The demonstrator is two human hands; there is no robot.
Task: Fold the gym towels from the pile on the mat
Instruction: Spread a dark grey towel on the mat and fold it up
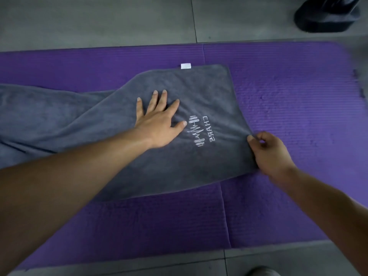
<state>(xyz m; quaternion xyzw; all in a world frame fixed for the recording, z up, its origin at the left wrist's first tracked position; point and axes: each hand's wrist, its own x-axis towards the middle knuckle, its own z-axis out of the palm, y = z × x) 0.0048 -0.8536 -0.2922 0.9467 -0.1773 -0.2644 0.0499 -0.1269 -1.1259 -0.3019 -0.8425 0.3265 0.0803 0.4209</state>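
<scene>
Partly folded, grey towel [199, 92] shows white stitched logo [202, 130].

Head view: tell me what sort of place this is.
Likely a gym or workout room: a purple exercise mat lies on grey floor tiles, and the grey towel spread on it carries a stitched barbell-style logo.
</scene>
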